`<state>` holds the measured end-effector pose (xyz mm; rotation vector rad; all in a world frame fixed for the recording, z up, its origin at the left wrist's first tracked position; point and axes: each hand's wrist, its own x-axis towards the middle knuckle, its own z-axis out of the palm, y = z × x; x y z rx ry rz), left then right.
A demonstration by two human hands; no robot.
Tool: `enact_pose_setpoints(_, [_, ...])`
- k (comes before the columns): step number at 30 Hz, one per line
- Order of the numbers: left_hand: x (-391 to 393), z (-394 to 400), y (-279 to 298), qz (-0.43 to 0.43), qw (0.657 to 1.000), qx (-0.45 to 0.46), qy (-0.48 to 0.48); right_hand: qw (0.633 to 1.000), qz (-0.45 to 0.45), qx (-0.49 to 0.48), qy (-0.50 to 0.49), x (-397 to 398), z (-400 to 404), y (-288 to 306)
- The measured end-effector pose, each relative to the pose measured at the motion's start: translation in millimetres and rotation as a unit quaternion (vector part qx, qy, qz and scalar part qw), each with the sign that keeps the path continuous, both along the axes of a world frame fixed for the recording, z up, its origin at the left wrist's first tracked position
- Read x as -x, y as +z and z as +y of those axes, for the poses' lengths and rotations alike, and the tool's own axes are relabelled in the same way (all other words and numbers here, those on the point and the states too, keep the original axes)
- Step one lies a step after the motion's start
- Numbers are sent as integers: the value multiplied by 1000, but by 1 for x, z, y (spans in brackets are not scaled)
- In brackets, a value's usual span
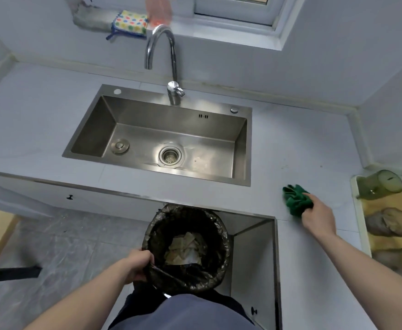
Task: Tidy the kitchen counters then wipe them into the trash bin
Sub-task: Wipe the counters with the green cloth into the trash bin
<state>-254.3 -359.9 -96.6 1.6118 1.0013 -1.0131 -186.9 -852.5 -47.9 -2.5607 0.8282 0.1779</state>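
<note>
Head view shows the right hand (318, 216) with its fingers curled around a bunched green cloth (296, 198), pressing it onto the grey counter (302, 144) to the right of the sink and just short of the counter's front edge. The left hand (136, 264) grips the near rim of a trash bin (187, 248) lined with a black bag; the fingers hook over the rim and pinch the liner against it. The bin is held up in front of the person's body, below the counter's front edge and left of the cloth, with crumpled paper and scraps lying at its bottom.

Outward from the cloth, a pale tray (356, 203) sits at the counter's far right, well clear of the hand. It holds a green glass jar (381, 184) lying on its side and a few brownish rounded items — possibly potatoes or bread, too blurred to tell. The steel sink (162, 136) lies between the two hands' reach, its drain strainer (170, 156) open and a round stopper (120, 146) resting at the basin's left. A curved faucet (164, 58) rises behind it. On the window ledge beyond — far from both hands — lies a spotted cloth (129, 23) beside a blurred reddish object (158, 9). An open cabinet recess (254, 253) stands just right of the bin.
</note>
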Motion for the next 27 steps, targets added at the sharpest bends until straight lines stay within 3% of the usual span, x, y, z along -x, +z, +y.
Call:
enact_pose_setpoints(6, [2, -36, 3, 2, 1000, -9, -6, 997, 64, -44, -10, -2, -13, -26])
enact_pose_setpoints(11, [4, -49, 4, 5, 1000, -18, -20, 998, 33, -53, -4, 3, 39, -34])
enact_pose_setpoints(14, [1, -60, 8, 3, 999, -17, -34, 992, 36, -84, 87, 8, 78, -34])
enact_pose_setpoints(20, [-2, -74, 11, 11, 998, -8, -61, 947, 95, -160, 262, 32, 126, -21])
enact_pose_setpoints(27, [-3, -81, 10, 0, 998, -17, -67, 953, 3, -230, 195, 17, 90, 4])
